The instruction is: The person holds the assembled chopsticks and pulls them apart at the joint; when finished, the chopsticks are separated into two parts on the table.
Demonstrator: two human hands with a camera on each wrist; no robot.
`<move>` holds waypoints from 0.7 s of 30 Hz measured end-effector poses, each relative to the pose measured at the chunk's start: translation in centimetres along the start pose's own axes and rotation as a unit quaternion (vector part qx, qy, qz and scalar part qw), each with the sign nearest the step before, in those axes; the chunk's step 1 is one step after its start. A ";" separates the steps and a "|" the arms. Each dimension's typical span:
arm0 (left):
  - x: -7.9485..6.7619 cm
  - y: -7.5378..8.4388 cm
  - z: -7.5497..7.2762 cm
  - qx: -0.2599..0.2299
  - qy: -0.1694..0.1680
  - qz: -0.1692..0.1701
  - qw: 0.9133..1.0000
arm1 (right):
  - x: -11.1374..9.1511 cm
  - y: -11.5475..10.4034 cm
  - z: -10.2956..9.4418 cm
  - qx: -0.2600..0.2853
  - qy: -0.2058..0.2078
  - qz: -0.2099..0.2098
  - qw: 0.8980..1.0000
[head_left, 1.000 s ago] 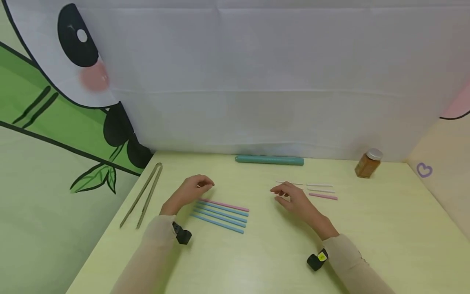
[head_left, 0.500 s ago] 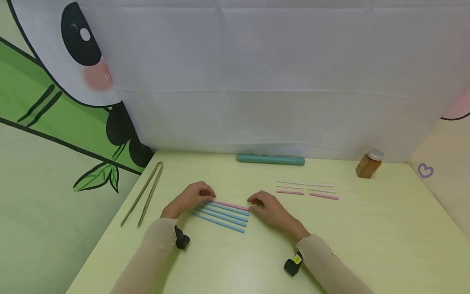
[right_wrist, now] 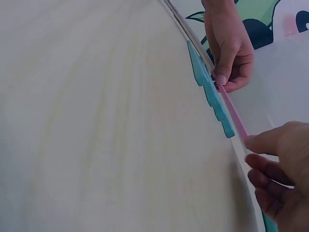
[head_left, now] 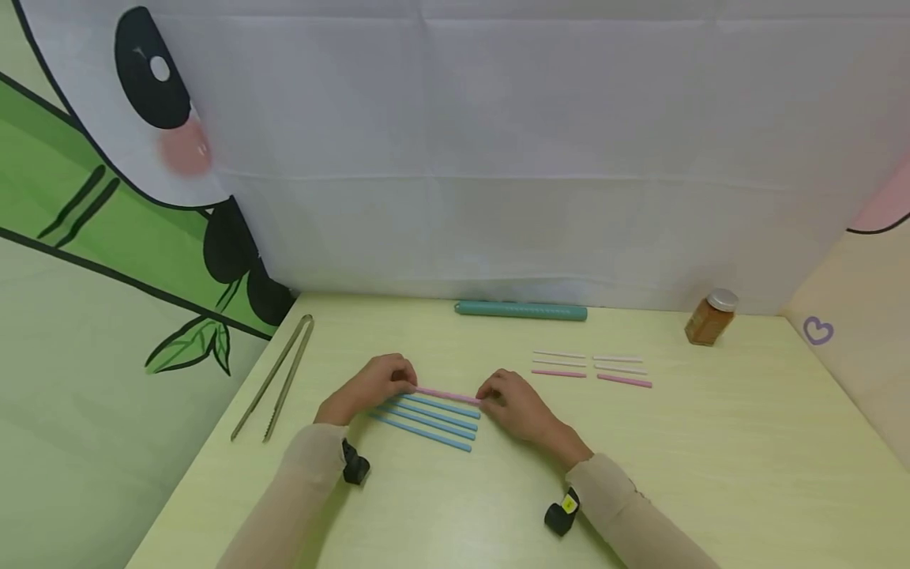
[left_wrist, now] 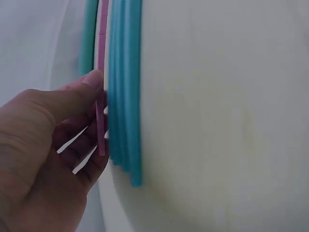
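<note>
A thin pink stick (head_left: pixel 448 394) lies across the space between my hands, just beyond a row of several blue sticks (head_left: pixel 434 433). My left hand (head_left: pixel 371 386) pinches its left end; in the left wrist view the thumb presses the pink stick (left_wrist: pixel 102 48) against the fingers, and its tip sticks out below. At the other end, my right hand (head_left: pixel 520 407) pinches the tip between thumb and forefinger. The right wrist view shows the pink stick (right_wrist: pixel 234 111) stretched straight from one hand to the other, alongside the blue sticks (right_wrist: pixel 212 96).
Metal tongs (head_left: pixel 273 379) lie at the table's left. A teal tube-like case (head_left: pixel 522 310) rests along the back edge. Short white sticks (head_left: pixel 618 359) and short pink sticks (head_left: pixel 624 381) lie right of centre. A brown jar (head_left: pixel 711 318) with a silver lid stands back right.
My right hand has moved left from the short sticks to the pink stick's right end. My left hand has come down onto its left end, and both now pinch it.
</note>
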State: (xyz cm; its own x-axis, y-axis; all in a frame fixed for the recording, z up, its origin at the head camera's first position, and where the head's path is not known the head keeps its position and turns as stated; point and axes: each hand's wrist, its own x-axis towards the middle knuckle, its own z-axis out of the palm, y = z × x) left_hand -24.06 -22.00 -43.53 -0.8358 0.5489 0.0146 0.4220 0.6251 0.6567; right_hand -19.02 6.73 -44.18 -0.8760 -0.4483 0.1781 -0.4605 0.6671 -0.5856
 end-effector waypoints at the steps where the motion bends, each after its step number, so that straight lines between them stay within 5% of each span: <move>1: 0.0 0.2 -0.1 -0.003 -0.003 -0.004 1.000 | 0.0 -0.2 -0.2 0.011 0.000 0.009 1.000; 6: 0.0 2.0 -1.1 -0.005 -0.029 -0.016 0.999 | 0.1 -1.0 -1.2 0.056 0.008 0.027 0.998; 10: 0.4 4.3 -1.3 0.023 -0.044 0.017 0.999 | 0.5 -1.1 -1.8 0.056 0.014 0.004 0.998; 16: 1.4 6.8 -0.4 0.039 -0.043 0.057 0.997 | 0.9 -1.4 -2.1 0.036 0.027 -0.041 0.998; 21: 1.8 7.9 0.5 0.036 -0.040 0.068 0.996 | 0.8 -1.8 -2.5 0.013 0.025 -0.034 0.999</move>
State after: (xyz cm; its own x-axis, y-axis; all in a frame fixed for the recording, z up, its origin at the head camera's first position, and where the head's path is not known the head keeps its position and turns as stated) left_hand -22.07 -15.81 -38.66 -0.7394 0.6722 0.0381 0.5560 0.5778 0.5975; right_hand -19.23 6.68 -41.06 -0.8490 -0.4618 0.2568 -0.5161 0.6204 -0.5906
